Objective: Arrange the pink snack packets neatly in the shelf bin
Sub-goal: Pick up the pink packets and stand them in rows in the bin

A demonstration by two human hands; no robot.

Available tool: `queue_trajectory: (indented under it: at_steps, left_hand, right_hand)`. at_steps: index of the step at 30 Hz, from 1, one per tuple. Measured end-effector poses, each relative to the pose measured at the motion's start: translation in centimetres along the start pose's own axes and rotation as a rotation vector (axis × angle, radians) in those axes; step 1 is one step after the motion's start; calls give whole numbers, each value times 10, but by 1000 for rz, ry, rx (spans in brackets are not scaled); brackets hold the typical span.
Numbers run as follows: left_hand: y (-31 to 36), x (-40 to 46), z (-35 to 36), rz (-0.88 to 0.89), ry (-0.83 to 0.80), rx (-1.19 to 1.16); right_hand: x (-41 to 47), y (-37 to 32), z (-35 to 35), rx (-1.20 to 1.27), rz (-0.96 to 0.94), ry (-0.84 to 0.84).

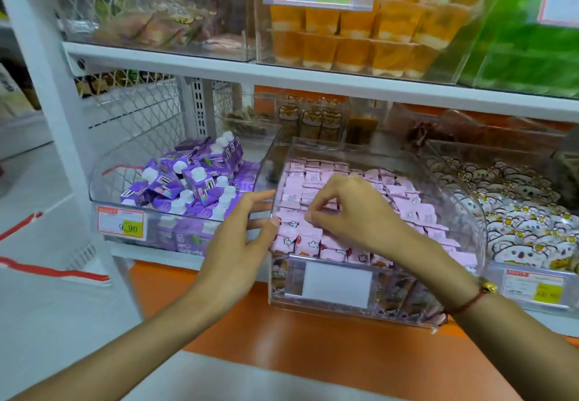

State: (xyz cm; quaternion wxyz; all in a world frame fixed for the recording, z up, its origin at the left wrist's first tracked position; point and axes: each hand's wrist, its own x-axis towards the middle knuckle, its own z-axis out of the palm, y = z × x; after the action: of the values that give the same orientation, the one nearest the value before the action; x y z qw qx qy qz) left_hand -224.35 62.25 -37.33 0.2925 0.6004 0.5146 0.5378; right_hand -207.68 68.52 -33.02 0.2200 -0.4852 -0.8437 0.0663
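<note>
Your two forearms reach up from the bottom of the view, and your right wrist carries a red cord bracelet [470,302] with a gold bead. Your left hand [241,244] is open, its fingers stretched forward along the outside of the left wall of the clear shelf bin [338,309], the thumb tip pressed on the front left corner; it has hold of nothing but that wall. Your right hand [351,209] is inside the bin with its fingers curled down. Its grip is pinched at the fingertips on the top edges of the pink snack packets [407,209], though you cannot tell how many packets it holds. Under and ahead of that grip the packets stand in close rows filling the bin; just below it a blank white label [336,284] sits on the bin's front. To the left of your left hand lies a bin of purple cartons [188,181] with white caps, priced 9.90. To the right of your right grip is a bin of white cartoon-printed packets [517,212]. Above, on the upper shelf, orange jelly cups [354,37] are stacked.
</note>
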Motion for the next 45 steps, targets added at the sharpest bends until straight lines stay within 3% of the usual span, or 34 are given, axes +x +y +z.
queue_trajectory:
  at_steps: [4,7,9,11,16,18,20,22,24,26,28,31,34,36,39,43,45]
  left_hand:
    - [3,12,-8,-105,-56,-128]
    - [5,17,-10,-196,-42,-122]
    - [7,17,-12,-115,64,48]
    - [15,15,-13,116,130,170]
    - [32,8,-1,584,-123,363]
    - [35,8,3,660,-117,404]
    - [39,8,5,628,-61,317]
    - [45,8,6,425,-10,77]
    - [47,11,9,212,19,-118]
    - [46,12,12,107,28,-152]
    - [46,12,14,68,24,-152]
    - [44,11,16,63,30,-148]
    - [41,11,13,58,21,-172]
    - [39,10,11,45,-18,-216]
    - [32,8,6,-28,5,-348]
    - [25,5,4,-41,-9,-384]
    - [25,3,3,-7,-7,-319]
  right_hand:
    - [-4,-2,4,347,23,187]
    - [-2,-11,-8,569,11,449]
    - [-4,-16,-20,686,32,639]
    - [-9,-12,-27,823,167,727]
    - [-28,-3,-31,1480,572,451]
    - [-34,-4,-31,1609,636,363]
    - [-39,-2,-33,1673,674,297]
    - [-41,3,-36,1621,689,237]
    - [-45,11,-38,1176,598,249]
    - [-49,12,-41,789,383,369]
    - [-52,6,-44,668,153,303]
    - [-55,0,-34,390,-20,80]
    - [-52,-3,-26,111,-78,154]
    - [-51,-2,-29,199,-66,116]
    - [-47,3,-34,535,41,-1]
    - [-43,6,-28,1079,215,101]
    - [-42,2,-22,1229,217,122]
